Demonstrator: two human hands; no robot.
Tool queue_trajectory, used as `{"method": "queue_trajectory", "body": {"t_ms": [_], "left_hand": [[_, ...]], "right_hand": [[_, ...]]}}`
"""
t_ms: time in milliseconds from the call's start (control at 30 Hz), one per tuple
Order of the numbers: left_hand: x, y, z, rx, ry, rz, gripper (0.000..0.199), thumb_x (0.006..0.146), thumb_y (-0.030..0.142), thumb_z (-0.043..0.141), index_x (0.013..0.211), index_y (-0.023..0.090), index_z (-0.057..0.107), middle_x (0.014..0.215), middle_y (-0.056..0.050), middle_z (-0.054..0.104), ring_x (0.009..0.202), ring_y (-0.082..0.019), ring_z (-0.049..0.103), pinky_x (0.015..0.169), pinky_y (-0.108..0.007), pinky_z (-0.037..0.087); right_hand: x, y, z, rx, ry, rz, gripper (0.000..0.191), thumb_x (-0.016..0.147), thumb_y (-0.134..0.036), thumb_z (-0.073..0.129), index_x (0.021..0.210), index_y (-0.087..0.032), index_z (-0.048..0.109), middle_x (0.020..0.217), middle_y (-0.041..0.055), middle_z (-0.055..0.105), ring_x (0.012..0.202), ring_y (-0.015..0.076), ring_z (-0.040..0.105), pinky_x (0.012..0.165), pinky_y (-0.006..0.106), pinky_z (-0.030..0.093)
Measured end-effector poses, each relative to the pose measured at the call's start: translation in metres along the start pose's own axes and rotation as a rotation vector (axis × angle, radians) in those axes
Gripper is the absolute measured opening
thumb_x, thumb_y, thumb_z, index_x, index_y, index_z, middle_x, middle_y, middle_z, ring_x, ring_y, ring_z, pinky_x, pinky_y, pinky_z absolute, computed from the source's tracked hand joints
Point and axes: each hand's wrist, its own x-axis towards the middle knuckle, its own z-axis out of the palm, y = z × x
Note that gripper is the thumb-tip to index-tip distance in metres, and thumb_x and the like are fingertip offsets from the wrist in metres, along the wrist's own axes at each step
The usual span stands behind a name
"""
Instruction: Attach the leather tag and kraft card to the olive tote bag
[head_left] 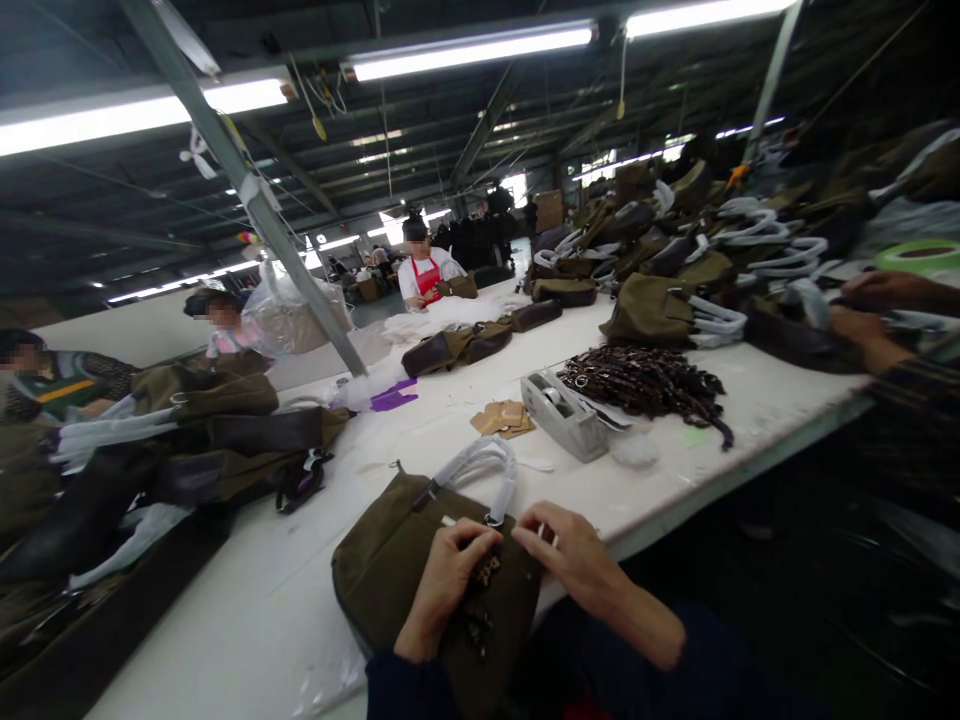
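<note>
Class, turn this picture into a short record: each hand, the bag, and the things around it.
Left hand: over the bag, near the base of the handle; grip unclear
Right hand: beside it, fingers bent; grip unclear
Bag: olive, handle wrapped in white
Just beyond: brown cards, tape dispenser, heaped dark straps
Picture left: piled bags
Background: person in red apron
</note>
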Motion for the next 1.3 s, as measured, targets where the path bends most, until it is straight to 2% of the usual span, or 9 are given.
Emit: {"method": "queue_trajectory", "body": {"t_ms": [100,200,367,467,567,733,900,1033,1300], "left_hand": [[0.001,0.002,0.001,-0.035,0.001,-0.005,0.024,0.077,0.038,0.071,0.08,0.015,0.078,0.077,-0.004,0.07,0.076,-0.019,0.06,0.075,-0.029,0.046],[0.001,0.003,0.003,-0.124,0.005,0.011,0.027,0.076,0.04,0.073,0.081,0.014,0.076,0.079,-0.006,0.072,0.079,-0.022,0.062,0.076,-0.032,0.049],[0.0,0.002,0.005,-0.231,0.069,0.057,0.026,0.068,0.037,0.08,0.077,0.014,0.07,0.076,-0.005,0.069,0.076,-0.02,0.061,0.071,-0.03,0.049],[-0.003,0.0,0.004,-0.186,0.008,-0.04,0.025,0.072,0.038,0.076,0.072,0.014,0.067,0.068,-0.002,0.065,0.067,-0.016,0.057,0.065,-0.027,0.046],[-0.005,0.001,0.002,-0.101,0.004,-0.03,0.02,0.076,0.033,0.072,0.087,0.016,0.068,0.075,0.0,0.063,0.067,-0.014,0.054,0.062,-0.024,0.044],[-0.009,0.005,0.002,-0.068,0.023,-0.05,0.018,0.078,0.031,0.067,0.09,0.02,0.059,0.076,0.004,0.055,0.062,-0.011,0.048,0.054,-0.021,0.041],[-0.01,0.004,0.001,-0.147,-0.028,-0.101,0.04,0.078,0.025,0.066,0.112,0.025,0.045,0.09,0.002,0.064,0.072,-0.013,0.057,0.063,-0.023,0.045],[-0.009,0.004,-0.001,-0.024,0.002,-0.092,0.033,0.074,0.022,0.068,0.104,0.021,0.054,0.091,0.0,0.064,0.081,-0.016,0.06,0.071,-0.024,0.046],[-0.009,0.009,0.0,-0.019,0.009,-0.114,0.03,0.073,0.021,0.066,0.101,0.022,0.055,0.087,0.002,0.063,0.075,-0.015,0.057,0.064,-0.023,0.045]], "right_hand": [[0.035,-0.02,0.008,0.055,0.017,-0.112,0.014,0.085,-0.027,0.064,0.094,-0.018,0.071,0.088,0.0023,0.069,0.076,0.0147,0.058,0.071,0.026,0.042],[0.059,-0.039,0.031,0.066,-0.081,-0.191,0.011,0.079,-0.02,0.069,0.088,-0.017,0.074,0.085,0.0032,0.07,0.076,0.0158,0.059,0.069,0.026,0.042],[0.063,-0.045,0.058,0.262,-0.195,-0.087,0.012,0.08,-0.019,0.062,0.072,-0.015,0.071,0.063,0.0009,0.063,0.051,0.0117,0.052,0.05,0.024,0.038],[0.056,-0.036,0.044,0.524,-0.198,0.054,0.016,0.081,-0.03,0.063,0.079,-0.015,0.07,0.06,-0.0002,0.062,0.049,0.0118,0.054,0.044,0.022,0.038],[0.043,-0.021,0.013,0.659,-0.133,0.117,0.026,0.081,-0.04,0.065,0.083,-0.015,0.066,0.068,0.0013,0.067,0.05,0.0108,0.058,0.042,0.019,0.04],[0.009,0.007,-0.02,0.593,-0.106,0.238,0.032,0.08,-0.045,0.066,0.09,-0.015,0.058,0.061,-0.0011,0.066,0.041,0.0096,0.055,0.037,0.017,0.038],[-0.003,0.014,0.003,0.474,-0.15,0.28,0.019,0.083,-0.035,0.057,0.079,-0.017,0.052,0.059,-0.0027,0.063,0.037,0.0078,0.051,0.035,0.016,0.033],[0.002,0.011,0.019,0.269,-0.095,0.19,0.01,0.084,-0.024,0.054,0.076,-0.018,0.055,0.063,-0.0033,0.06,0.041,0.0068,0.051,0.039,0.017,0.035],[0.002,0.009,0.017,0.07,-0.101,0.122,0.012,0.083,-0.017,0.055,0.071,-0.019,0.054,0.057,-0.0039,0.056,0.047,0.0096,0.05,0.048,0.02,0.033]]}}
